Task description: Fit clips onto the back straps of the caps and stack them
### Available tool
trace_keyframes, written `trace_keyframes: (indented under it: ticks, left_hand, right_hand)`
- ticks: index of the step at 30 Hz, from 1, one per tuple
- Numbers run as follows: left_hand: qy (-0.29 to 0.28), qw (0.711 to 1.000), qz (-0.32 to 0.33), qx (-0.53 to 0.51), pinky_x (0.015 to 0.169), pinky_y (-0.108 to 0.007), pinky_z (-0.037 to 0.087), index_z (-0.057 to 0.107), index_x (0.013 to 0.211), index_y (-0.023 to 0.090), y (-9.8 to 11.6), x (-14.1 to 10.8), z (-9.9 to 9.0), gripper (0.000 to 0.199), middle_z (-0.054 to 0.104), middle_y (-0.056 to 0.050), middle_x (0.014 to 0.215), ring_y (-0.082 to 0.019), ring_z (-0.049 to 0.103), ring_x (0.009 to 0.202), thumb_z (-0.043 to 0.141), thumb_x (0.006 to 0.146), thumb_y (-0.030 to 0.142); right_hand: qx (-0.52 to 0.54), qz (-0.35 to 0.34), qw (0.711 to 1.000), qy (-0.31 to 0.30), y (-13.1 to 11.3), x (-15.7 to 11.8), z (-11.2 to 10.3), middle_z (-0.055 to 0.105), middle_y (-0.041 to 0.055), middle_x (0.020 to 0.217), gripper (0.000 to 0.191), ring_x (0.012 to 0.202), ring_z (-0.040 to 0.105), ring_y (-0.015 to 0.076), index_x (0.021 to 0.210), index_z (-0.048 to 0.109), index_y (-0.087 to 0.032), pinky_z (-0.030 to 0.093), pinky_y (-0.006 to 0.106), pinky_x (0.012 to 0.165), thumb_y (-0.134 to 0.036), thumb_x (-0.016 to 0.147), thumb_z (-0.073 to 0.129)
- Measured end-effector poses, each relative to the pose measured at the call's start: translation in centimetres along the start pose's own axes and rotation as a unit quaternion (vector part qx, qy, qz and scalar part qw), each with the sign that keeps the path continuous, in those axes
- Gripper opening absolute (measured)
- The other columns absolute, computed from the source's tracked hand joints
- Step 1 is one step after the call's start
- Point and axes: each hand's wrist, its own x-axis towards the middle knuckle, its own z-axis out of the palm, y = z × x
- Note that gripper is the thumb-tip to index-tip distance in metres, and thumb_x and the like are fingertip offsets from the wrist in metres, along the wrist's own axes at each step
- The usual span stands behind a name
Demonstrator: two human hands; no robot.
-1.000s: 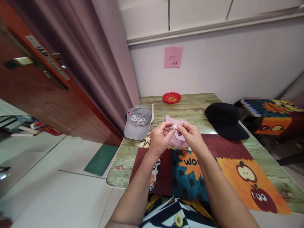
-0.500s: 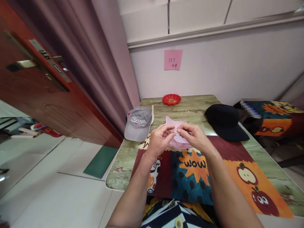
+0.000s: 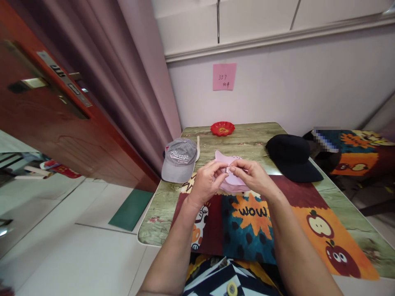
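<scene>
A pink cap (image 3: 233, 187) rests on the patterned mat (image 3: 247, 246), partly covered by my hands. Above it, the fingertips of my left hand (image 3: 207, 181) pinch a small metal buckle (image 3: 227, 169) on the cap's strap. My right hand (image 3: 254, 176) is closed too, thumb and forefinger gripping the strap just right of the buckle. The strap's thin end is mostly hidden by the fingers. To the left lies a grey cap (image 3: 179, 160) with white lettering; on the right sits a black cap (image 3: 291, 158).
A red scalloped dish (image 3: 222, 128) stands near the back of the wood-patterned table (image 3: 197, 133). Behind is a wall bearing a pink note (image 3: 224, 77). A brown door (image 3: 61, 123) and a mauve curtain (image 3: 148, 74) border the left; a green mat (image 3: 131, 210) lies on the floor.
Both hands stay almost in place. The fingertips have shifted slightly around the buckle, which is now more covered. The caps have not moved.
</scene>
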Motion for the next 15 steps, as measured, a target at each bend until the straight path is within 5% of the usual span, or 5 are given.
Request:
trace_keyframes:
  ticks: [6, 15]
  left_hand:
    - [0.013, 0.999, -0.025, -0.017, 0.076, -0.027, 0.051, 0.072, 0.105, 0.021, 0.2, 0.0, 0.1, 0.019, 0.070, -0.004, 0.098, -0.015, 0.063, 0.078, 0.068, 0.087, 0.020]
    - [0.017, 0.999, -0.037, -0.011, 0.074, -0.026, 0.048, 0.073, 0.104, 0.021, 0.2, 0.0, -0.3, 0.019, 0.069, -0.003, 0.094, -0.014, 0.061, 0.076, 0.069, 0.086, 0.018]
  right_hand:
    - [0.096, 0.034, 0.992, 0.071, 0.8, -0.1, 1.4, 0.063, -0.0007, 0.072, 0.025, 0.066, 0.054, 0.0145, 0.094, 0.066, -0.020, 0.041, 0.026, 0.061, -0.044, 0.089, 0.068]
    - [0.207, 0.018, 0.975, 0.081, 0.5, 0.2, 2.2, 0.060, -0.0004, 0.072, 0.027, 0.066, 0.054, 0.0130, 0.082, 0.064, -0.018, 0.043, 0.026, 0.063, -0.044, 0.087, 0.071]
